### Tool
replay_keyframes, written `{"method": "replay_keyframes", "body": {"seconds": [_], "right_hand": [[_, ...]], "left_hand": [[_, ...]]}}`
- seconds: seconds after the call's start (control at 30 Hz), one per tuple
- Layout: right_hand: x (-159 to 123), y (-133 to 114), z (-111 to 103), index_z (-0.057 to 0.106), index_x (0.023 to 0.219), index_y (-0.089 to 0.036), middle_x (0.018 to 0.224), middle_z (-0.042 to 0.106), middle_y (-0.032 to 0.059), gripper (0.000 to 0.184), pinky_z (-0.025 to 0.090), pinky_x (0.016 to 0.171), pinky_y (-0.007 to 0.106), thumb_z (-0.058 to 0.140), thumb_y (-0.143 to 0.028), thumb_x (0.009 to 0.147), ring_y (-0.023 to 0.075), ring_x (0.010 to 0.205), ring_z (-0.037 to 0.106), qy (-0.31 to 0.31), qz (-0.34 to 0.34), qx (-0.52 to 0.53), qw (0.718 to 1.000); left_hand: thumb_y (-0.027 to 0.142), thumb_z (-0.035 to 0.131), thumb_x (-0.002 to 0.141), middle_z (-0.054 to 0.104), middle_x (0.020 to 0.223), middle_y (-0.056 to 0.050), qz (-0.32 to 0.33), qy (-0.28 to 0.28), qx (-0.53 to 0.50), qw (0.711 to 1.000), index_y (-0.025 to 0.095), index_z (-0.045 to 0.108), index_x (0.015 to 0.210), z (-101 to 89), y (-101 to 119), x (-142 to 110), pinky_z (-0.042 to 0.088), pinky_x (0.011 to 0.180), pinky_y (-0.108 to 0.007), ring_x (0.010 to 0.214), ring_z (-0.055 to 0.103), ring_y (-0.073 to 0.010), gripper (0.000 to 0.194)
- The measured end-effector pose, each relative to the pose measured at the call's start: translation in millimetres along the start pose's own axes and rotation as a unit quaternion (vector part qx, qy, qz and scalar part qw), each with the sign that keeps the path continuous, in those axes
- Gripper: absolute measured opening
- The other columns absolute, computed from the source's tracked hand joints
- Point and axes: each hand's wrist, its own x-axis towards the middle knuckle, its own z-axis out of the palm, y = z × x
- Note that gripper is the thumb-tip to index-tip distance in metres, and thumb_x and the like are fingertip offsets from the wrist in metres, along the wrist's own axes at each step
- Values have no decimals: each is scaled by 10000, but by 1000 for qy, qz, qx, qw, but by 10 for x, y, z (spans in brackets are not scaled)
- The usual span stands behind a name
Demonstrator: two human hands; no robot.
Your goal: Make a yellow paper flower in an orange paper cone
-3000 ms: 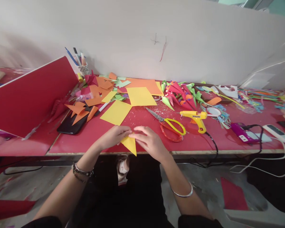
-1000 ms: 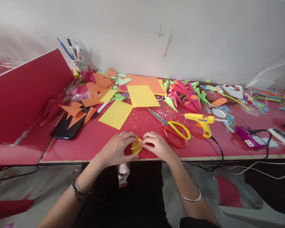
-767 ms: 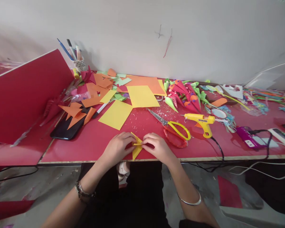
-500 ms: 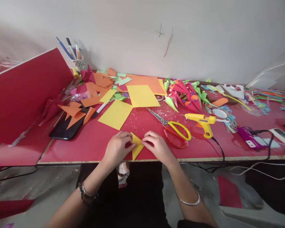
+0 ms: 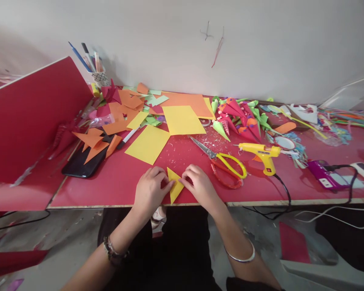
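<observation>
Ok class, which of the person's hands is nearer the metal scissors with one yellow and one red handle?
The right hand, just below and left of the scissors in view. The left hand is farther off, at the left of the folded yellow paper triangle.

Pale wall (image 5: 151,36), red tabletop (image 5: 115,190), grey floor (image 5: 69,234), soft even light

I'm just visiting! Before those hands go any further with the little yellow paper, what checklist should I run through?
1. Left hand touching the folded yellow paper: ok.
2. Right hand at the paper's right corner: ok, fingertips meet there.
3. Scissors out of the hands: ok, lying beyond the right hand.
4. Glue gun apart from both hands: ok; whether it is hot: cannot tell.
5. Fold creased sharply: cannot tell, fingers partly cover it.
6. Phone uncovered: not ok, orange scraps overlap it.
</observation>
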Motion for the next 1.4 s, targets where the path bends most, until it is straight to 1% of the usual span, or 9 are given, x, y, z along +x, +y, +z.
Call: {"method": "replay_keyframes", "body": {"seconds": [0.23, 0.3, 0.4, 0.53, 0.7, 0.93, 1.1, 1.27, 1.4], "right_hand": [[21, -17, 13, 486, 683, -182, 759, 519, 26, 137, 404, 661, 255, 523, -220, 810, 154, 727, 487, 0, 6, -41, 999], [23, -19, 20, 484, 685, -181, 758, 519, 28, 137, 405, 660, 262, 529, -229, 806, 160, 726, 486, 2, 8, -51, 999], [19, -26, 25, 488, 725, -183, 767, 520, 29, 96, 407, 657, 270, 525, -216, 806, 165, 726, 483, 9, 4, -54, 999], [10, -36, 13, 515, 819, -188, 806, 530, 32, 47, 415, 693, 269, 474, -166, 829, 159, 767, 498, 1, -30, -24, 999], [-36, 20, -60, 567, 879, -198, 859, 544, 39, 144, 427, 747, 272, 435, -149, 848, 147, 824, 524, -23, -69, 40, 997], [-130, 105, -227, 583, 951, -220, 976, 532, 33, 170, 423, 837, 294, 559, -210, 783, 149, 925, 522, -65, -74, 100, 990], [-70, 61, -182, 554, 903, -200, 920, 545, 30, 217, 433, 783, 308, 640, -273, 718, 166, 874, 513, -68, -69, 71, 993], [-44, 39, -138, 545, 851, -169, 871, 553, 39, 139, 422, 749, 275, 559, -292, 788, 156, 830, 501, -56, -84, 37, 994], [-53, 66, -122, 559, 827, -168, 871, 551, 36, 108, 408, 762, 260, 470, -226, 846, 138, 825, 497, -45, -92, 34, 994]], "left_hand": [[263, 539, 759, 527, 806, -26, -6, -3, 18, 1000, 176, 502, 670, -3, 26, 26, 424, 635, -279, 709, 511, -158, 130], [242, 530, 761, 532, 864, -36, -1, 1, 28, 1000, 177, 522, 769, -11, 30, 31, 431, 636, -280, 736, 522, -164, 66], [195, 502, 781, 507, 1070, -58, 49, -14, 43, 998, 205, 544, 957, -33, 14, 40, 443, 713, -298, 890, 523, -188, 181], [196, 467, 816, 513, 1138, -28, 105, -61, 60, 991, 264, 575, 1026, -77, -31, 52, 445, 783, -330, 937, 500, -197, 245], [225, 453, 829, 492, 1178, -29, 104, -58, 62, 991, 293, 586, 1055, -99, -59, 52, 455, 784, -347, 948, 492, -205, 271], [258, 443, 835, 493, 1188, -65, 150, -91, 10, 985, 255, 543, 1117, -129, -81, -2, 423, 853, -349, 1046, 484, -205, 299], [443, 648, 642, 479, 1240, -61, 188, -144, 1, 971, 268, 392, 1264, -224, -70, -86, 316, 973, -426, 1152, 400, -258, 695], [425, 593, 711, 521, 1183, -52, 179, -146, -7, 973, 281, 455, 1213, -258, -76, -47, 374, 915, -392, 1091, 450, -238, 540], [339, 535, 781, 583, 1063, -39, 158, -124, -38, 979, 258, 583, 1049, -195, -93, 22, 420, 837, -349, 988, 507, -202, 284]]}}
